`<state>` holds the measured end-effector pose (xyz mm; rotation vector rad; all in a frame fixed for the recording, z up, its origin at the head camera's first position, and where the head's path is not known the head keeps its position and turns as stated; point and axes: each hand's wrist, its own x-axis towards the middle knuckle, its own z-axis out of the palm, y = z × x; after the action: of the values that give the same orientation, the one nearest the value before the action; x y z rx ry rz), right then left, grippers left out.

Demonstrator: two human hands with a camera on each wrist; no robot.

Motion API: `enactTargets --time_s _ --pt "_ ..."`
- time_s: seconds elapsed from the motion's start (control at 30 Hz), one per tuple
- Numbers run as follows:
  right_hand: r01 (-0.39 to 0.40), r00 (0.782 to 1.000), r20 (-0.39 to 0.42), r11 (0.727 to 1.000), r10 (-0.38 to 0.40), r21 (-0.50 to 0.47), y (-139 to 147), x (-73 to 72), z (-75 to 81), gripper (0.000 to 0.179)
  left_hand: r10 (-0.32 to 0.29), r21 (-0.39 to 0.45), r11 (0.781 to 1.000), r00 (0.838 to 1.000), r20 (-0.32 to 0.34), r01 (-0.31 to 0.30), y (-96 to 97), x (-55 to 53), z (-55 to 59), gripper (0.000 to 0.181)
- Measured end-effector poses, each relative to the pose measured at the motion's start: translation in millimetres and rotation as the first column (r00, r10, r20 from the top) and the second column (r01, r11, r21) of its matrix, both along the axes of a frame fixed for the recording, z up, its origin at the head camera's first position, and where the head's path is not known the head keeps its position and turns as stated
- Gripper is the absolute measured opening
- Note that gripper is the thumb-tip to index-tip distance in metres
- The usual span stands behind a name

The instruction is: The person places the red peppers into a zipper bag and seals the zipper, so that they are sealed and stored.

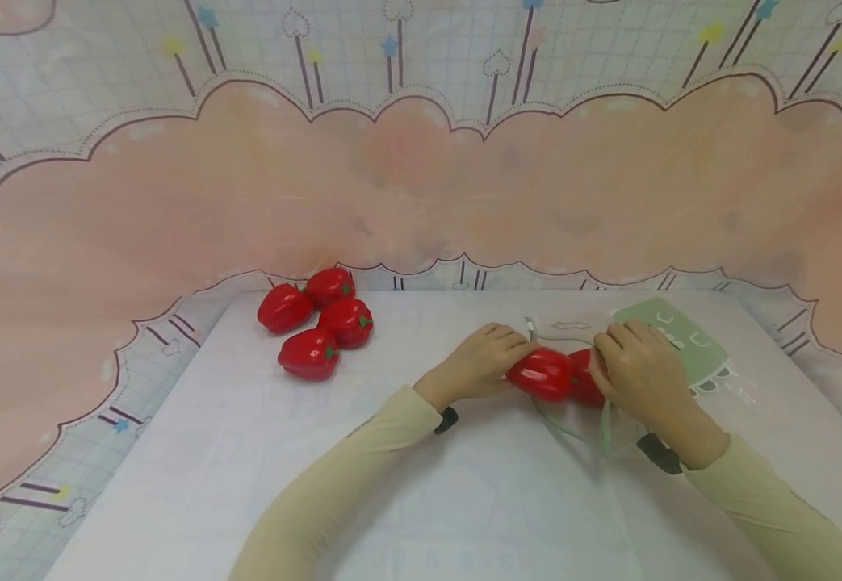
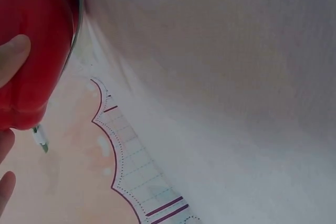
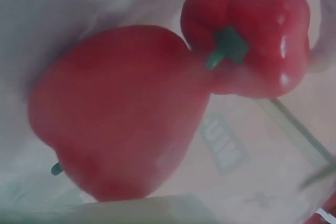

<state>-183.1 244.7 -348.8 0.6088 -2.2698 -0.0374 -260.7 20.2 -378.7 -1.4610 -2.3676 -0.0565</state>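
"What's the left hand (image 1: 486, 361) doing on your feed?"

"I'm seeing it clamping round a red pepper (image 1: 540, 374), its thumb pressing on the side. It's holding that pepper at the mouth of a clear bag (image 1: 682, 323), over the right half of the surface (image 1: 421, 500), nearer the far edge than the near one."

"And the right hand (image 1: 638, 367)?"

"It's curling its fingers over the bag's rim, gripping there — and a green cord (image 1: 605, 428) is hanging just below it."

"Are you getting anything beside the held one?"

"Yes, a second pepper (image 1: 586, 379) is sitting just to its right, partly hiding behind the right hand. In my right wrist view it's showing hazily through the film. The two are overlapping there; whether they're touching, I can't tell."

"How's the bag lying?"

"It's stretching toward the far right corner of the surface, with a green cartoon face (image 1: 697, 347) showing on it."

"Anything else?"

"I'm looking at four loose peppers (image 1: 344, 321) bunching together near the far left corner, well apart from the bag. A patterned cloth (image 1: 421, 186) is rising beyond the far edge — and pale sleeves (image 1: 769, 500) are covering both forearms."
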Motion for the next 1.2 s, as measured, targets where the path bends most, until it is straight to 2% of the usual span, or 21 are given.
enactTargets --time_s 0.23,0.53,0.63,0.7,0.87,1.0,1.2 --pt "-0.002 1.000 0.002 1.000 0.002 0.003 -0.7 -0.5 0.9 0.015 -0.019 -0.022 1.000 0.998 0.057 0.021 8.5 -2.9 -3.1 0.054" --pt "0.000 1.000 0.001 1.000 0.000 0.003 -0.6 -0.3 0.4 0.015 -0.012 -0.100 0.995 0.999 0.042 0.016 17.9 -2.1 -3.5 0.052" --pt "0.003 1.000 0.004 1.000 -0.004 0.002 -1.0 0.1 0.9 0.014 -0.005 -0.121 0.993 1.000 -0.001 0.005 19.5 -2.9 -4.3 0.052" --pt "0.007 1.000 0.006 1.000 -0.007 0.004 -1.3 0.4 1.0 0.014 -0.002 -0.129 0.992 0.999 -0.053 -0.005 20.5 -4.0 -4.8 0.050" --pt "0.012 1.000 0.009 1.000 -0.012 0.009 -2.1 1.4 1.1 0.014 0.030 -0.117 0.992 0.983 -0.184 -0.052 23.5 -7.4 -5.6 0.045" --pt "-0.003 1.000 0.002 1.000 0.003 0.012 -3.9 1.6 2.1 0.014 0.062 -0.087 0.993 0.977 -0.203 -0.081 25.1 -9.7 -5.2 0.044" --pt "-0.010 0.999 0.034 1.000 0.009 0.019 -6.9 1.7 2.3 0.014 0.088 -0.055 0.994 0.977 -0.193 -0.100 25.8 -13.2 -6.1 0.042"
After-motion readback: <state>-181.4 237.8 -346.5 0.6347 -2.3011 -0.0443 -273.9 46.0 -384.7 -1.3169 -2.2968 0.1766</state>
